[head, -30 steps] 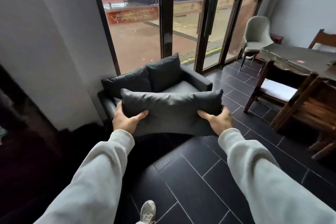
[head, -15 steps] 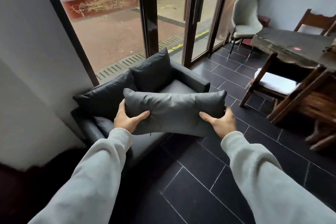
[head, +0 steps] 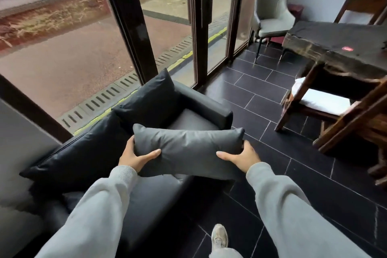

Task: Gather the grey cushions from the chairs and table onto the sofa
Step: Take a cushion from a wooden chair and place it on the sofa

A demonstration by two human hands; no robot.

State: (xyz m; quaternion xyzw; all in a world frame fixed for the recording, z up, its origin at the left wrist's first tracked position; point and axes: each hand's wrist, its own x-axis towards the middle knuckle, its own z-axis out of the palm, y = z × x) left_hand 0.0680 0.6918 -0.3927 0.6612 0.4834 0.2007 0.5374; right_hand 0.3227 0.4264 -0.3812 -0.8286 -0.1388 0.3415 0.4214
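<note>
Sofa (head: pixel 188 119) below, two dark cushions along its back. Grey cushion (head: pixel 186 151) held over the seat — soft, light, smooth cover probably slippery. Left hand (head: pixel 134 158), right hand (head: pixel 244 158): fingers closed on its ends — best hold.

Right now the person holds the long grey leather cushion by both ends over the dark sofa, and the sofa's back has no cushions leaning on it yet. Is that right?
Not quite. The head view shows both hands, left hand and right hand, gripping the long grey leather cushion by its ends over the dark sofa, but two dark cushions already lean against its back.
</note>
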